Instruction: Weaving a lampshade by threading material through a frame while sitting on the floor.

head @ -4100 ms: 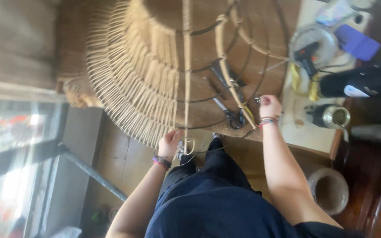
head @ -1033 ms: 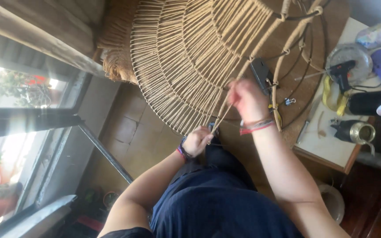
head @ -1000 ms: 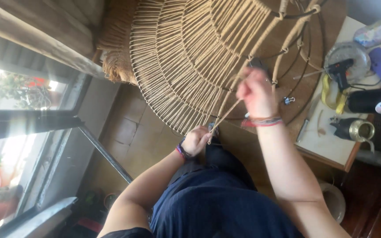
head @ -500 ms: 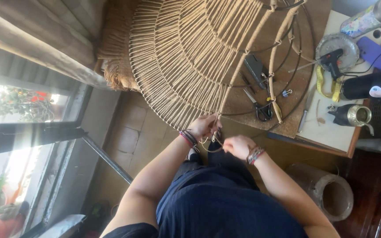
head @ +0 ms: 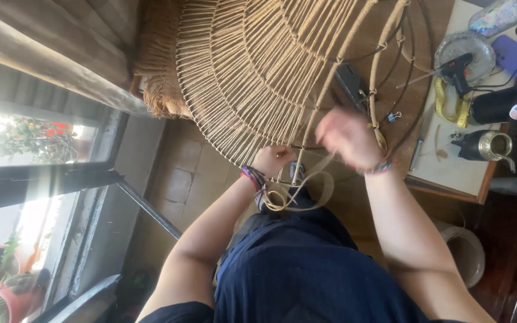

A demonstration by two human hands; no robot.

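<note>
Our left hand, just left of the frame's middle, has its fingers curled shut on the lower rim of the big round wire frame wrapped with tan woven cord, which fills the upper middle of the picture. Our right hand sits a little right of centre, blurred; its fingers look drawn together on the flat pale cord strip, though we cannot tell the grip exactly. That strip runs down from the right hand and loops below both hands, over the dark blue lap. Coloured bracelets ring the left wrist. Farther out, at the upper right, a light wooden surface carries a black glue gun on a round tray, a yellow measuring tape and a small brass pot. At the far left, a window shows potted plants.
</note>
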